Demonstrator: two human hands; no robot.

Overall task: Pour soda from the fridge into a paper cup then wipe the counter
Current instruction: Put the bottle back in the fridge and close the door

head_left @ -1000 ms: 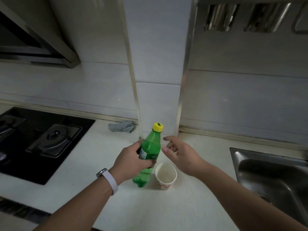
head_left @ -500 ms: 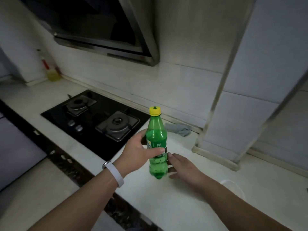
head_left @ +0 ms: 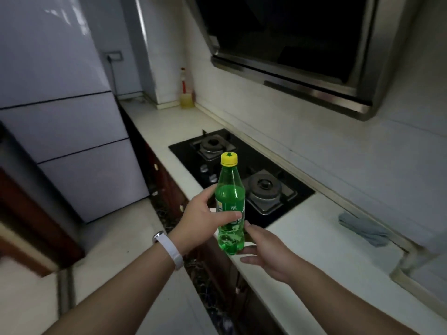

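Observation:
My left hand [head_left: 202,220] grips a green soda bottle [head_left: 229,201] with a yellow cap around its middle, holding it upright above the counter's front edge. My right hand [head_left: 264,250] is beside the bottle's base, fingers straight and touching its lower part. The fridge [head_left: 60,117], silver with closed doors, stands at the left. A grey cloth [head_left: 362,228] lies on the white counter [head_left: 326,250] by the back wall. The paper cup is out of view.
A black two-burner gas hob [head_left: 242,175] is set into the counter behind the bottle. A range hood [head_left: 302,44] hangs above it. A bottle of yellow liquid [head_left: 186,93] stands in the far corner. Dark cabinet fronts [head_left: 169,189] run below the counter.
The view has swung left from the cup and sink toward the fridge. My left hand has carried the bottle along, upright; my right hand has dropped from near the cap to the base.

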